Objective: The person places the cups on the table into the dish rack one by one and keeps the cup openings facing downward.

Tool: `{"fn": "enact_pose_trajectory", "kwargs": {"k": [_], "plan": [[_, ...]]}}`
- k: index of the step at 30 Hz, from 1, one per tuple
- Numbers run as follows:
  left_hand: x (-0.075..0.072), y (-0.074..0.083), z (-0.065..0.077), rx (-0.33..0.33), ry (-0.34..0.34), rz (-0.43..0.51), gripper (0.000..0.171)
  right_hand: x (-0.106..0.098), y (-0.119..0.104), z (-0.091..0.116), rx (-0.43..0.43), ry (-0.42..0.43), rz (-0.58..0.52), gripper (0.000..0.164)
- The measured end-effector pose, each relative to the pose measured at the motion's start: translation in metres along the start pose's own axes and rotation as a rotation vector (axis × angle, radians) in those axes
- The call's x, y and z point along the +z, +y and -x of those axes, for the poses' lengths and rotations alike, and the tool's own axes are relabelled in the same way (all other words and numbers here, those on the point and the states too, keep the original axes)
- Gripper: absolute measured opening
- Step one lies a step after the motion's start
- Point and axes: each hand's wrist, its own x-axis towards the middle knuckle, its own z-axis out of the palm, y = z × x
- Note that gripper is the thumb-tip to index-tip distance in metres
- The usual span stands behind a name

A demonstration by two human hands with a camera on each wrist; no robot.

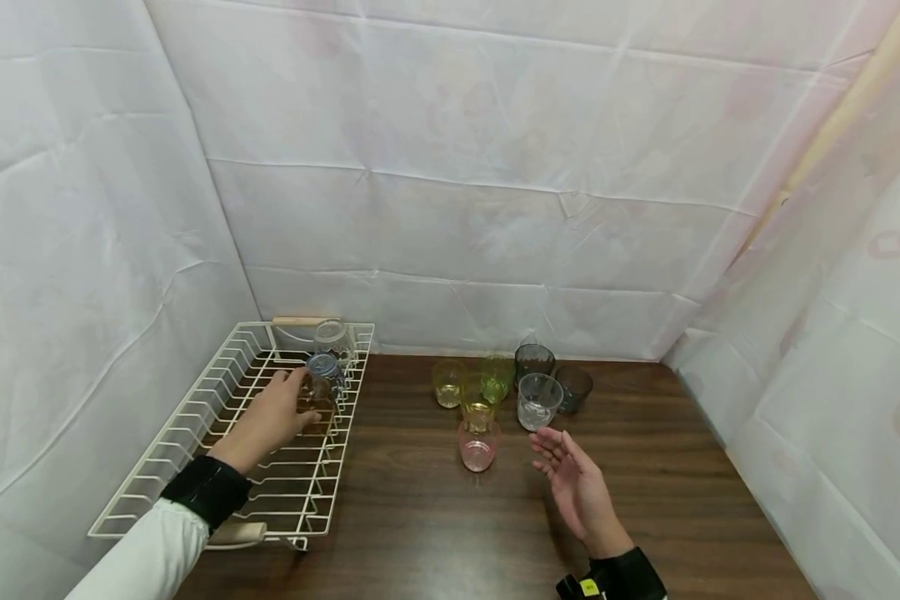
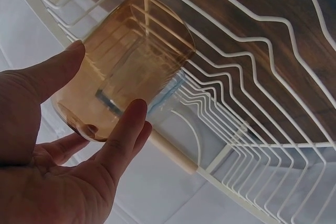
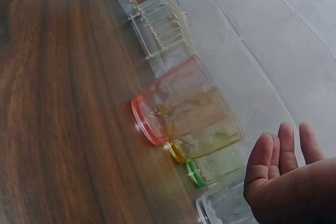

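In the white wire dish rack point(image 1: 300, 534), my left hand point(image 1: 270, 417) grips an amber drinking glass point(image 2: 123, 66) between thumb and fingers, bottom end up. Right behind it in the rack stand a blue glass point(image 1: 324, 367) and a clear glass point(image 1: 333, 336), also upside down. My right hand point(image 1: 577, 492) hovers over the wooden table with fingers loosely extended, holding nothing. Nearest to it is a clear glass on the table point(image 1: 538, 408). A pink glass point(image 1: 477, 452) stands upright to its left.
Behind the pink glass are yellow glasses point(image 1: 447, 387) and a green glass point(image 1: 497, 379). Two dark grey glasses point(image 1: 534, 360) stand behind and beside the clear one. White cloth walls point(image 1: 450, 225) enclose the table point(image 1: 435, 533) at back and sides.
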Motion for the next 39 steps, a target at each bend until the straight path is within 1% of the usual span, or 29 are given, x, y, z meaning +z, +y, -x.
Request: {"fn": "enact_pose_trajectory", "kwargs": {"k": [4,10,13,15,18,21,23,28,31,34,37,39], "plan": [[0.0,-0.001,-0.001,0.013,0.009,0.003,0.083,0.002,0.004,-0.001,0.001,-0.01,0.007,0.045],[-0.004,-0.001,-0.002,0.015,0.004,0.002,0.088,0.005,0.005,-0.004,-0.028,0.019,0.041,0.043],[-0.007,0.0,0.0,0.012,0.005,0.004,0.09,0.007,0.004,-0.006,-0.031,0.055,0.087,0.039],[-0.008,0.0,0.002,0.017,0.018,0.002,0.091,0.009,0.003,-0.008,-0.034,0.085,0.131,0.037],[-0.008,-0.002,0.006,0.036,0.057,-0.017,0.093,0.012,0.001,-0.012,-0.034,0.135,0.199,0.039],[-0.008,-0.004,0.01,0.046,0.097,-0.045,0.094,0.015,0.0,-0.014,-0.025,0.178,0.244,0.042],[-0.008,-0.005,0.013,0.046,0.114,-0.058,0.095,0.017,0.0,-0.016,-0.021,0.208,0.262,0.04],[-0.014,-0.004,0.02,0.036,0.123,-0.057,0.097,0.023,-0.001,-0.019,-0.026,0.262,0.318,0.036],[-0.02,0.0,0.023,0.039,0.119,-0.052,0.098,0.028,-0.002,-0.022,-0.034,0.275,0.354,0.037],[-0.026,0.007,0.028,0.058,0.118,-0.055,0.099,0.033,-0.002,-0.025,-0.047,0.284,0.388,0.037],[-0.03,0.016,0.033,0.085,0.134,-0.059,0.1,0.037,-0.001,-0.028,-0.045,0.291,0.447,0.038],[-0.032,0.023,0.038,0.102,0.152,-0.052,0.1,0.039,0.002,-0.03,-0.043,0.29,0.511,0.039]]}}
